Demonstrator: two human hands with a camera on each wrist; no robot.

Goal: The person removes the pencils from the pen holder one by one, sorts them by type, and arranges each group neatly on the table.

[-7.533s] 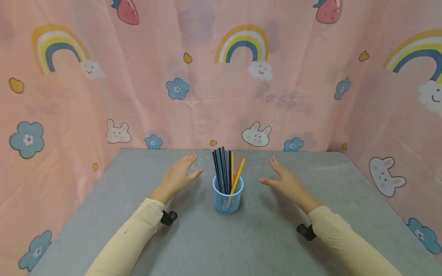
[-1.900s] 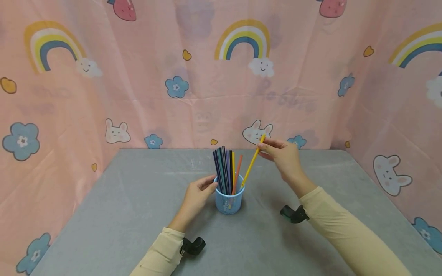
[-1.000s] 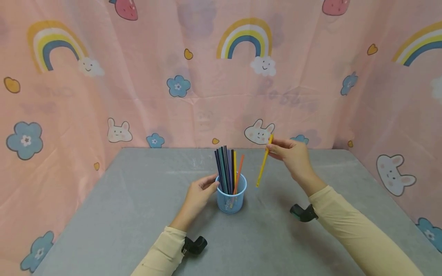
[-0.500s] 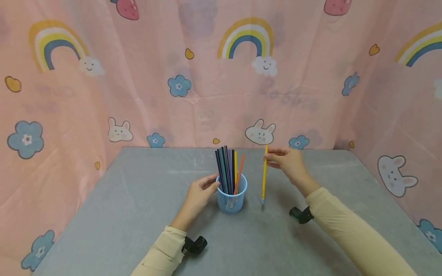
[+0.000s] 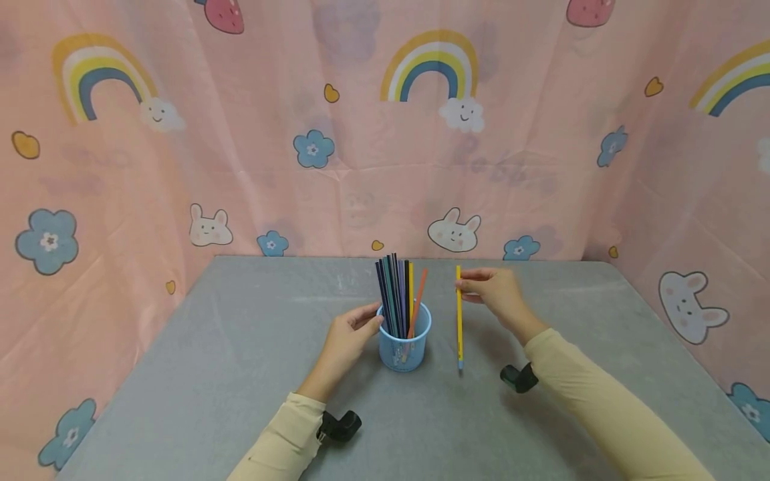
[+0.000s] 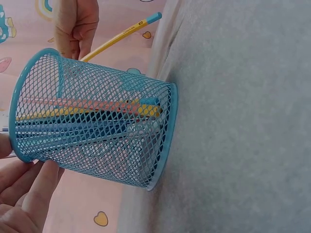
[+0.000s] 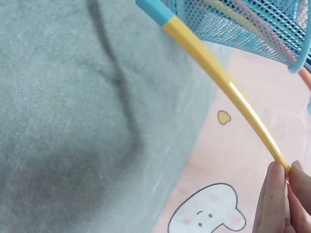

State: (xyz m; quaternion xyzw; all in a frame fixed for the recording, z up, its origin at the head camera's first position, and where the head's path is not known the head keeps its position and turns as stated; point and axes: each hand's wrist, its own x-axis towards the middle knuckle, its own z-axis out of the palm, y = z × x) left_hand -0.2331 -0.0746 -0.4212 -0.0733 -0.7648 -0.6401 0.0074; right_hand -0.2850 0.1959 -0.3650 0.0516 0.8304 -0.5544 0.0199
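A light blue mesh pencil cup (image 5: 402,357) stands upright on the table, holding dark, teal and purple pencils (image 5: 392,300), a yellow one and an orange one (image 5: 417,304). My left hand (image 5: 343,347) grips the cup's rim from the left, thumb at the rim and fingers (image 6: 41,191) against the mesh. To the right of the cup, my right hand (image 5: 496,294) pinches a yellow pencil (image 5: 460,321) near its upper end between thumb and fingers. The pencil hangs almost upright, its blue end down. In the right wrist view that end (image 7: 154,9) appears just above the table.
A grey cloth-covered table (image 5: 240,374) lies under both hands. Behind it and at both sides hangs a pink curtain (image 5: 361,187) printed with rainbows, rabbits and flowers. Black wrist cameras (image 5: 339,427) sit on both sleeves.
The yellow pencil has come out of the cup and moved right in my right hand, then tilted upright and lowered toward the table. My left hand moved to the cup earlier and stays there.
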